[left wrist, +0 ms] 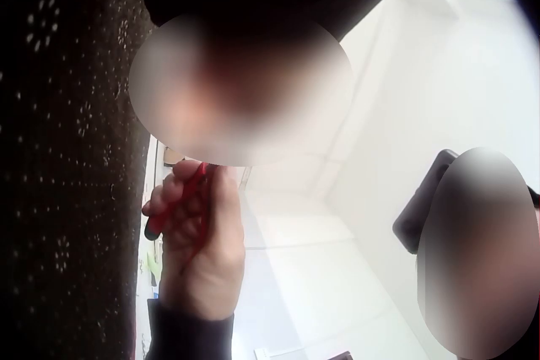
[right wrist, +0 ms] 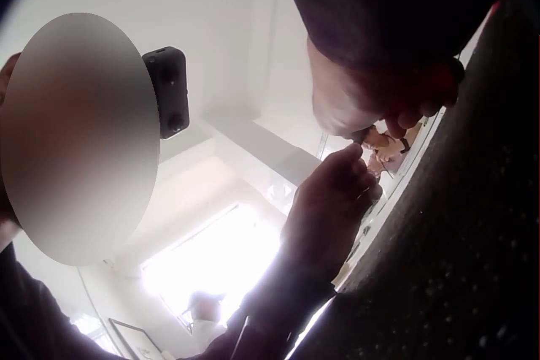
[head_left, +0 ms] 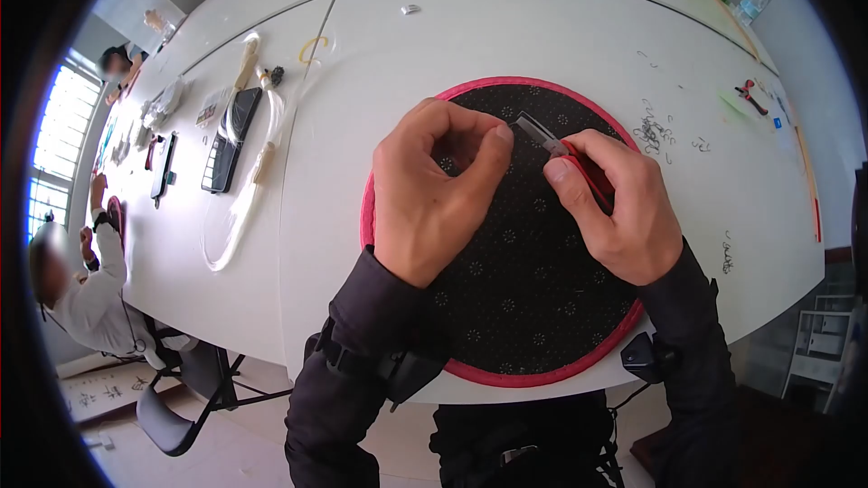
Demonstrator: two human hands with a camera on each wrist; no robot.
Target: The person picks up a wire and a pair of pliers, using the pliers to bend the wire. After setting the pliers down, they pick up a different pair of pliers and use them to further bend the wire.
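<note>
My right hand [head_left: 619, 203] grips red-handled pliers [head_left: 592, 176], their metal nose pointing up and left toward the left fingertips. My left hand [head_left: 438, 185] has its thumb and index finger brought together, pinching a small thin piece [head_left: 513, 125] mostly hidden by the fingertips; I cannot tell what it is. Both hands are over a round black mat [head_left: 515, 307] with a pink rim and a pale flower pattern. In the left wrist view, the right hand [left wrist: 207, 246] shows with the red handles [left wrist: 181, 208] across its palm.
On the white table [head_left: 353, 108] to the left lie coiled clear tubing [head_left: 271, 149] and a black case [head_left: 233, 140]. Another pair of pliers [head_left: 750, 97] lies at the far right. A small silver item [head_left: 410, 10] is beyond the mat. A person in white [head_left: 99, 289] sits at the left.
</note>
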